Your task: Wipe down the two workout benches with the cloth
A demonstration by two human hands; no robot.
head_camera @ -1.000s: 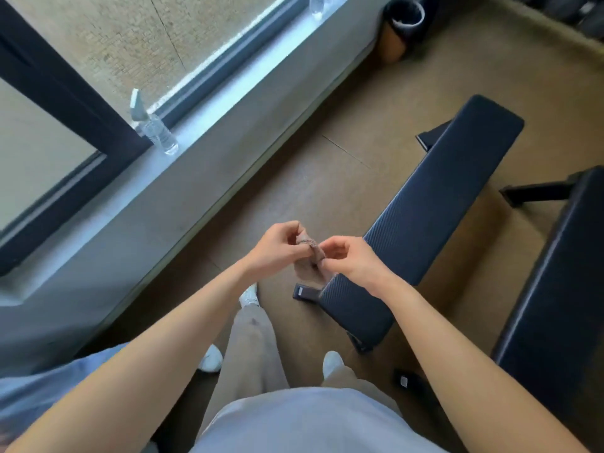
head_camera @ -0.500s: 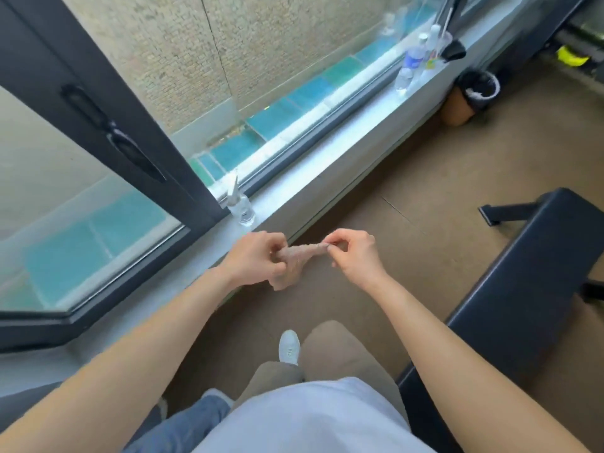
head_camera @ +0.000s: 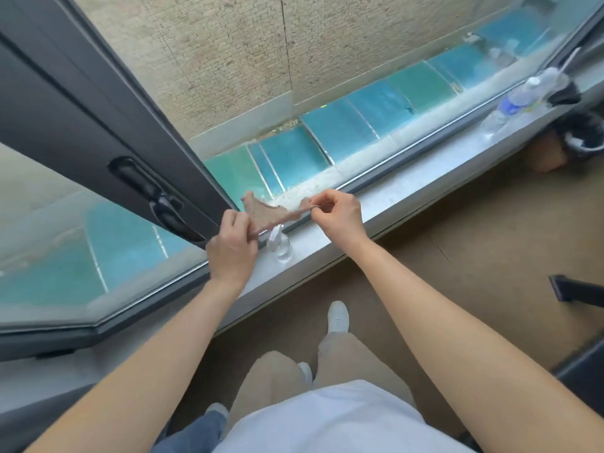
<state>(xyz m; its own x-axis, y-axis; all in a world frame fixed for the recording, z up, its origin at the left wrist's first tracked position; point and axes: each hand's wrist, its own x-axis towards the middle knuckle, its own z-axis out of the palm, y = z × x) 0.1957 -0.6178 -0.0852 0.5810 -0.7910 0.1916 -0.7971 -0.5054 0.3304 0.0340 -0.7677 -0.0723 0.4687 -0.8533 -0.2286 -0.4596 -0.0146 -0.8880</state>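
A: Start closest to the camera. What do you see?

B: A white shirt front, beige trousers, and one white shoe (head_camera: 338,317) planted on the brown floor (head_camera: 474,230). Two bare forearms reach forward from the lower corners.

A: And the hands?

B: The left hand (head_camera: 231,248) has its grip pinched on one corner of the cloth (head_camera: 266,213). The right hand (head_camera: 340,212) has thumb and forefinger clenched on the opposite edge. Between them the cloth, a small brownish piece, is pulled out flat in the air, with a free corner sticking up toward the glass.

A: Where is that relative to the window?

B: Above the grey window sill (head_camera: 408,191). Just below the cloth, between the two hands, a small clear spray bottle (head_camera: 278,245) stands upright on the sill.

A: Any sign of the benches?

B: Only scraps at the right edge: a dark bench foot (head_camera: 575,291) on the floor, and a dark padded edge (head_camera: 585,367) below it. Both are well apart from the cloth.

A: Farther along?

B: A black window handle (head_camera: 153,197) on the dark frame at left. Far right on the sill lies a clear water bottle (head_camera: 519,99), with a dark object just beyond it that I cannot identify. Below that, a bin with a black liner (head_camera: 578,138) sits on the floor.
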